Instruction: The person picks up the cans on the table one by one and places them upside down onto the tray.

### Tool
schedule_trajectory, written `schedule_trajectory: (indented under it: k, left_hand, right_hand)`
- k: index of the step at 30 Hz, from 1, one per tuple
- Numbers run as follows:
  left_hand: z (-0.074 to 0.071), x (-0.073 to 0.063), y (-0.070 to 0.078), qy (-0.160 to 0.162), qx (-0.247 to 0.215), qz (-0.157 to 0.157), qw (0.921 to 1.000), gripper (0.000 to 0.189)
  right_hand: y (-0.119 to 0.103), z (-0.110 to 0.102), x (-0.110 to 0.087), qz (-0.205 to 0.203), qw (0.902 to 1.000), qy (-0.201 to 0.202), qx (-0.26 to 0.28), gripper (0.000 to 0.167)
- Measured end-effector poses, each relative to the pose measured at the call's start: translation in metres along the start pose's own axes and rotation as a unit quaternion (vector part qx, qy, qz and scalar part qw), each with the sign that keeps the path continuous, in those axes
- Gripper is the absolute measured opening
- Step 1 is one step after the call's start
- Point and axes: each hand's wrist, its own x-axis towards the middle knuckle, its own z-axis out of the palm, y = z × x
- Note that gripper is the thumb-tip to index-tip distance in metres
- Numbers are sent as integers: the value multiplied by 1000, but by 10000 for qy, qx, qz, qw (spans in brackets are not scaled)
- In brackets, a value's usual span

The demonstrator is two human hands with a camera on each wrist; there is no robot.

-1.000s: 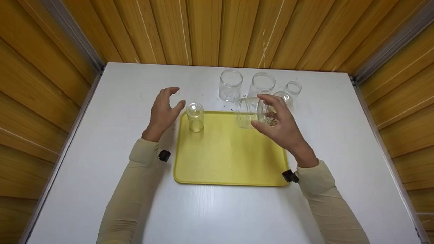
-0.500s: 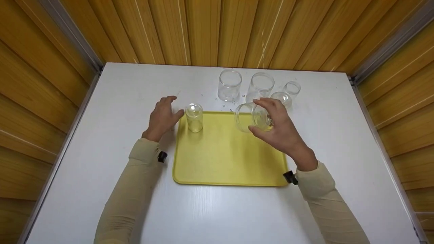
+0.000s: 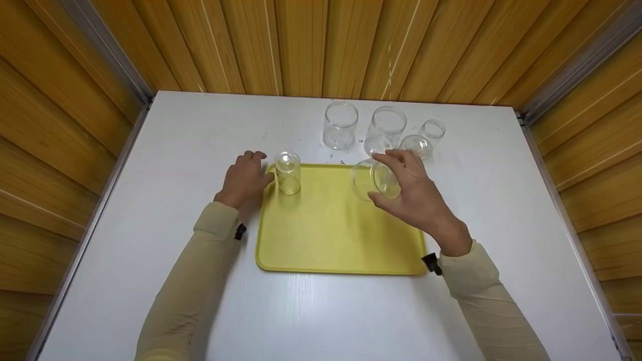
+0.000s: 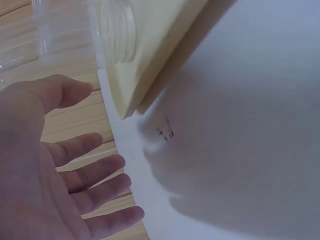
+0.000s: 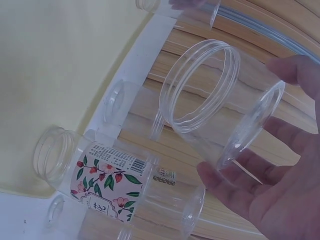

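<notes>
In the head view my right hand (image 3: 414,195) grips a clear plastic jar (image 3: 362,181) by its base end, above the yellow tray (image 3: 341,235). The jar lies tilted on its side, threaded mouth to the left; the right wrist view shows this jar (image 5: 200,90) without contents. A jar with a floral label (image 5: 107,180) stands mouth down on the tray beside it, hidden behind my hand in the head view. My left hand (image 3: 243,179), fingers loosely spread, is just left of a narrow clear jar (image 3: 289,175), which stands mouth down at the tray's back left.
Behind the tray, two large clear jars (image 3: 340,128) stand with their mouths up on the white table (image 3: 321,316). Two smaller clear containers (image 3: 432,131) are to their right. Small dark marks (image 4: 166,131) show on the table. Wood-patterned panels (image 3: 301,47) enclose the back and sides.
My right hand has come slightly down and toward me with the jar, whose mouth has turned a little. My left hand has lowered beside the narrow jar.
</notes>
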Motion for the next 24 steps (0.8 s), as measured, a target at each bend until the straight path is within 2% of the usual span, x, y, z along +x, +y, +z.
schedule_trajectory:
  k: [7, 12, 24]
  left_hand:
    - [6, -1, -3, -211, 417, 47, 9989, 53]
    - [6, 0, -5, -234, 651, 152, 9975, 48]
    - [12, -2, -12, -232, 669, 321, 9970, 42]
  right_hand:
    - [-3, 0, -1, 132, 9995, -206, -215, 72]
    - [-5, -1, -2, 247, 9988, -314, -295, 73]
    - [-3, 1, -6, 146, 9974, -252, -666, 70]
